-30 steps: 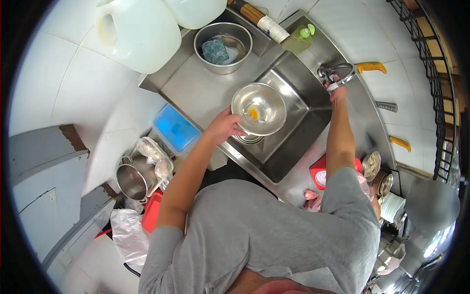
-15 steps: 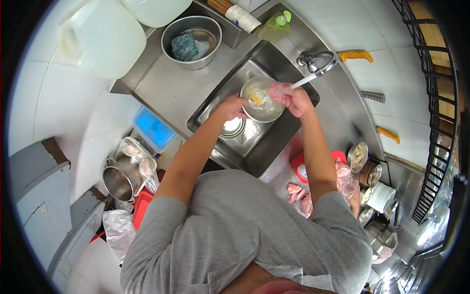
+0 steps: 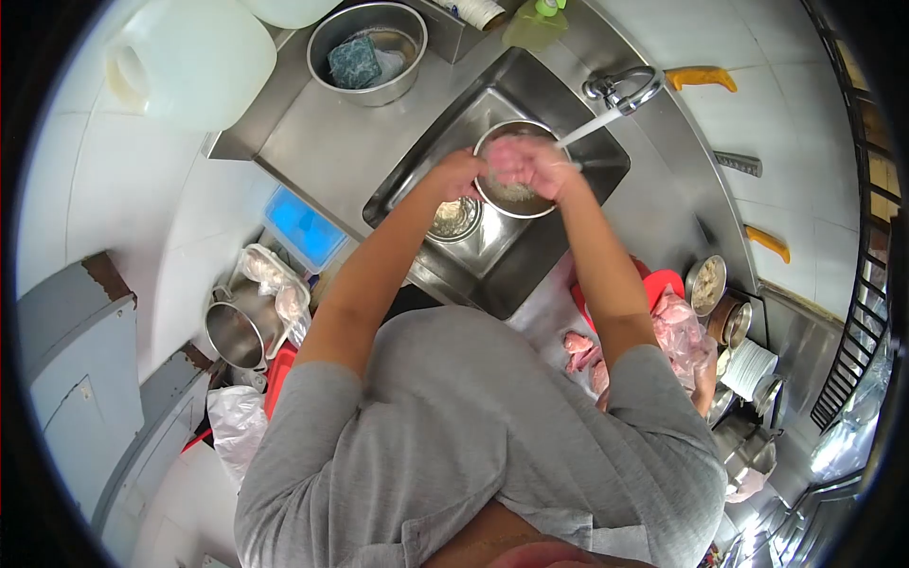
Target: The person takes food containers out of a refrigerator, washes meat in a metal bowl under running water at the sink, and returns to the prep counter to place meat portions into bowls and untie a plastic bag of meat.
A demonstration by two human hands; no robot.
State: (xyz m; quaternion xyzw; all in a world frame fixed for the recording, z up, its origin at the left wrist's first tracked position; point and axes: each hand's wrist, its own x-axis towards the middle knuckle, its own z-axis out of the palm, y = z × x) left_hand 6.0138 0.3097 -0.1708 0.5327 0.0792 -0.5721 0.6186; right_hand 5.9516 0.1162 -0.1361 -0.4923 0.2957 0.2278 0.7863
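My left hand point(image 3: 459, 177) is closed on the left rim of a round metal bowl point(image 3: 512, 216), held inside the steel sink point(image 3: 516, 270). Over the bowl's mouth is my right hand point(image 3: 542, 172), its fingers smeared by motion; whether they hold anything cannot be told. A stream of water point(image 3: 589, 127) falls from the faucet point(image 3: 622, 93) onto the right hand and bowl. Pale, cloudy contents show in the bowl below that hand, too blurred to name. To the bowl's lower left, a round drain strainer point(image 3: 454, 220) sits in the sink floor.
A metal pot point(image 3: 386, 92) with a green scouring pad point(image 3: 354, 63) stands behind left, near a soap bottle point(image 3: 536, 28). Raw meat pieces point(image 3: 579, 350) and bagged meat point(image 3: 680, 327) lie right. At left are a blue-bottomed plastic container point(image 3: 303, 227) and a steel pot point(image 3: 237, 334).
My right hand has moved left from the bowl's right edge to over its middle. The bowl has tilted a little and its yellowish contents are now mostly hidden. The camera view has shifted slightly.
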